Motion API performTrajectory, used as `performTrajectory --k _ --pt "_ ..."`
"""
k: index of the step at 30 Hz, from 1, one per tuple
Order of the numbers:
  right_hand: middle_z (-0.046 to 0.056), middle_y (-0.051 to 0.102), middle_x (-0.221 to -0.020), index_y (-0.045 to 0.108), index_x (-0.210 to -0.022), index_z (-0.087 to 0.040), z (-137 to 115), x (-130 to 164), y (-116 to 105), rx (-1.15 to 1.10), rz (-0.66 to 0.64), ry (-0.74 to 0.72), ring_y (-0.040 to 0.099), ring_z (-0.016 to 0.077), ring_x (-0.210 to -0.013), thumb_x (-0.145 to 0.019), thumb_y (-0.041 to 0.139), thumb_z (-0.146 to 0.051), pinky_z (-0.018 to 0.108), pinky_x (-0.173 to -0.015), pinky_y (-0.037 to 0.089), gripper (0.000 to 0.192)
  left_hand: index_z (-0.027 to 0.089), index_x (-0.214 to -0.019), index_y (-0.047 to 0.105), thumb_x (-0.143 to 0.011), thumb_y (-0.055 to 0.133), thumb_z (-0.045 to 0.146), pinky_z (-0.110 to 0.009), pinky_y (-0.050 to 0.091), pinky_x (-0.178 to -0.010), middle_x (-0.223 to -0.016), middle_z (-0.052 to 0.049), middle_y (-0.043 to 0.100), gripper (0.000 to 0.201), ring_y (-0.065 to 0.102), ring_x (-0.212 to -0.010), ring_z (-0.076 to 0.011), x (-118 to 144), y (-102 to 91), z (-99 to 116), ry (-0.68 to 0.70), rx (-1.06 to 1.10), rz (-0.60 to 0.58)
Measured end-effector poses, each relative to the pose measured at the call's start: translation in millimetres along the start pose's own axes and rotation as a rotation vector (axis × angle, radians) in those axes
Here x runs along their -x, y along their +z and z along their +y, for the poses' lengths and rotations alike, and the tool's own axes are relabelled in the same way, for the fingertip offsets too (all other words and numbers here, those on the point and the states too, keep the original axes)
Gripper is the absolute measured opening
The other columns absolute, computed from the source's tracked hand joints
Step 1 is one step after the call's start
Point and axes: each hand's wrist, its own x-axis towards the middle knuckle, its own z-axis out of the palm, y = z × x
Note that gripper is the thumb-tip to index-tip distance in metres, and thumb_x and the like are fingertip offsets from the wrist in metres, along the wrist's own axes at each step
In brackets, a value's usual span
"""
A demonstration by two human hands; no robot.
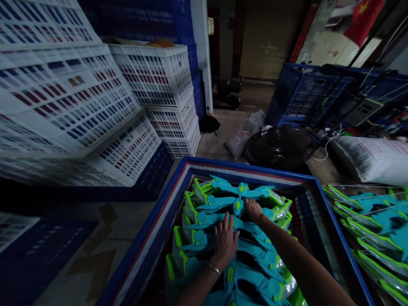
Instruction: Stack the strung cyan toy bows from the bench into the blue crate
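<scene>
Blue crate [165, 204] filled with teal packaged toys [204, 221], left hand [225, 241] flat on them, fingers spread, right hand [254, 210] pressing farther in, finger state unclear, white crates [153, 76] stacked left of the crate

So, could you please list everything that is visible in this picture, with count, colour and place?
packaged toys: many, turquoise with green, stacked in rows inside the blue crate
blue crate: one, blue with a red stripe on its rim, centre bottom
second pile of packaged toys: many, turquoise and green, right edge
white crates: several, white, stacked at left
dark blue crates: several, blue, right background
sacks: a few, white, on the floor at right and centre
fan: one, black, lying behind the crate
flag: one, red, top right
left hand: flat on the toys, bracelet on the wrist
right hand: resting on a toy farther back
</scene>
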Motion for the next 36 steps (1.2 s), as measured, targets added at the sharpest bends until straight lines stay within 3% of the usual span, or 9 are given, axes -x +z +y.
performTrajectory --k 4,9,14,21,27,29,32,36 --pt "0.020 0.064 -0.114 0.058 -0.124 -0.009 1 -1 3 -0.005 -0.003 -0.009 0.063 0.0267 -0.112 -0.103 0.040 -0.006 0.033 -0.089 0.053 0.028 0.020 -0.163 0.048 -0.109 0.045 0.035 -0.063 0.043 -0.122 -0.176 -0.013 0.033 0.056 0.043 -0.152 -0.0388 -41 -18.9 7 0.059 -0.009 0.083" --pt "0.021 0.064 -0.115 0.057 -0.128 -0.008 0 -2 6 -0.003 -0.004 -0.012 0.062 0.0263 -0.114 -0.103 0.039 -0.005 0.032 -0.090 0.053 0.030 0.022 -0.167 0.040 -0.105 0.052 0.033 -0.062 0.043 -0.124 -0.178 -0.008 0.030 0.064 0.023 -0.163 -0.0373 -77 -7.8 11 0.043 0.034 -0.019" --pt "0.022 0.063 -0.114 0.057 -0.126 -0.008 -1 -3 7 -0.031 0.012 -0.018 0.062 0.0274 -0.113 -0.104 0.035 -0.005 0.033 -0.088 0.053 0.031 0.023 -0.171 0.029 -0.106 0.047 0.034 -0.061 0.042 -0.124 -0.181 -0.003 0.019 0.069 0.013 -0.167 -0.0345 -75 3.4 8 0.015 0.004 -0.051" --pt "0.023 0.064 -0.112 0.059 -0.125 -0.006 -5 -2 5 -0.080 0.025 -0.002 0.063 0.0294 -0.111 -0.102 0.037 -0.007 0.033 -0.085 0.053 0.031 0.025 -0.171 0.029 -0.105 0.046 0.036 -0.060 0.045 -0.122 -0.180 -0.007 0.025 0.069 0.012 -0.167 -0.0347 -78 -1.5 12 -0.023 -0.080 -0.080" --pt "0.030 0.065 -0.124 0.063 -0.131 -0.001 -9 2 -10 -0.147 0.041 0.031 0.065 0.0356 -0.119 -0.100 0.043 -0.006 0.052 -0.103 0.052 0.037 0.025 -0.172 0.026 -0.106 0.042 0.034 -0.058 0.043 -0.124 -0.182 0.000 0.015 0.068 0.010 -0.168 -0.0316 -81 -3.7 15 -0.062 -0.132 -0.147" --pt "0.031 0.060 -0.141 0.058 -0.144 -0.001 -9 13 -17 -0.173 0.062 0.008 0.059 0.0373 -0.135 -0.101 0.044 -0.007 0.057 -0.112 0.048 0.045 0.023 -0.171 0.028 -0.106 0.040 0.032 -0.060 0.043 -0.124 -0.182 -0.002 0.016 0.067 0.011 -0.167 -0.0326 -82 -7.4 18 -0.070 -0.142 -0.155" --pt "0.022 0.043 -0.165 0.048 -0.160 -0.010 -9 52 -20 -0.202 0.089 -0.080 0.038 0.0319 -0.157 -0.108 0.043 -0.016 0.055 -0.126 0.039 0.053 0.019 -0.171 0.029 -0.107 0.034 0.027 -0.065 0.041 -0.124 -0.181 -0.005 0.018 0.065 0.013 -0.167 -0.0347 -83 -13.5 22 -0.067 -0.141 -0.170" --pt "0.020 0.051 -0.159 0.052 -0.155 -0.010 0 147 -3 -0.317 0.199 -0.245 0.041 0.0328 -0.155 -0.109 0.049 -0.028 0.056 -0.125 0.039 0.050 0.017 -0.169 0.034 -0.109 0.026 0.036 -0.066 0.042 -0.123 -0.180 -0.007 0.022 0.063 0.015 -0.166 -0.0353 -82 -11.1 19 -0.035 -0.140 -0.119"
